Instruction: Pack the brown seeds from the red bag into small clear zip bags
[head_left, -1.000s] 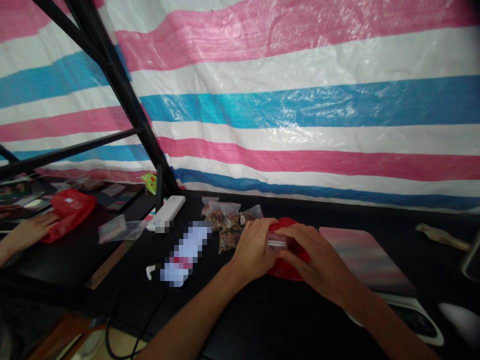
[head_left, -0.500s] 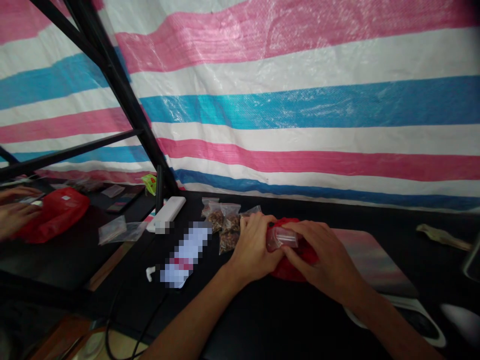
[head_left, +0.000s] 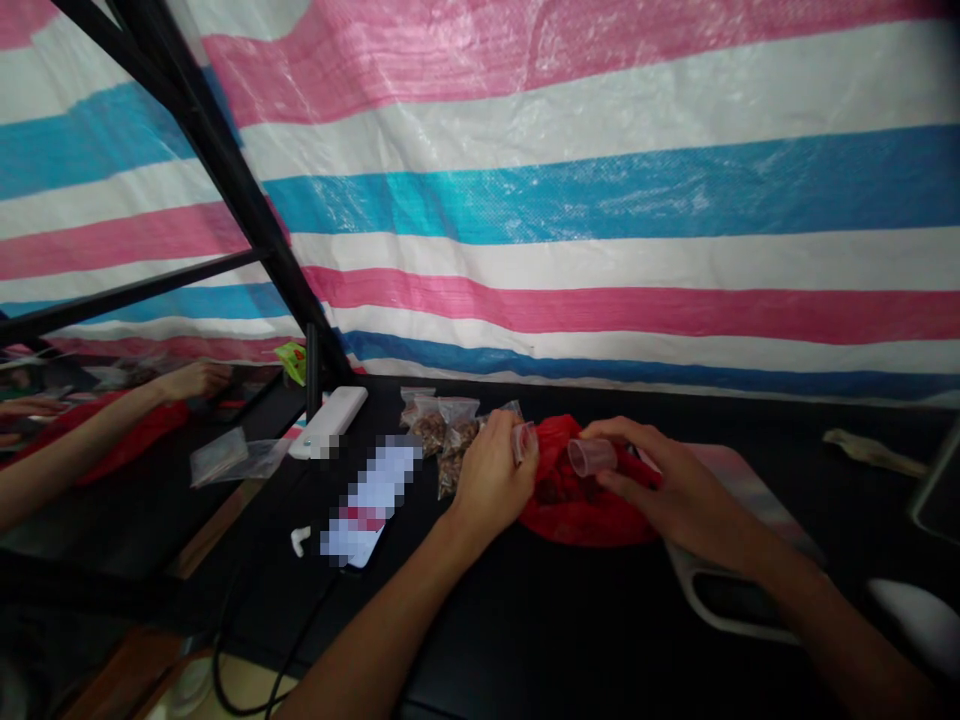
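A small clear plastic cup (head_left: 594, 457) is pinched between the thumb and fingers of my right hand (head_left: 664, 475), its mouth tipped toward the left. Under it lies an open red plastic bag (head_left: 589, 522) with dark contents that I cannot make out. My left hand (head_left: 491, 470) is closed on a small clear plastic bag (head_left: 525, 440) at the red bag's left edge; most of that bag is hidden by the fingers. Behind and left of this hand sit several filled zip bags (head_left: 430, 432) of brown bits, partly covered by it.
Left of the filled bags are a phone (head_left: 367, 510), a white earbud (head_left: 300, 541) and a white power strip (head_left: 330, 420). A scale (head_left: 739, 605) lies under my right forearm, with a white mouse (head_left: 915, 620) beyond. Another person's arm (head_left: 97, 440) reaches across the left table.
The cup has come away from the small clear bag and moved right, over the red bag. My hands have parted, exposing more of the red bag. The other person's arm has reached farther in.
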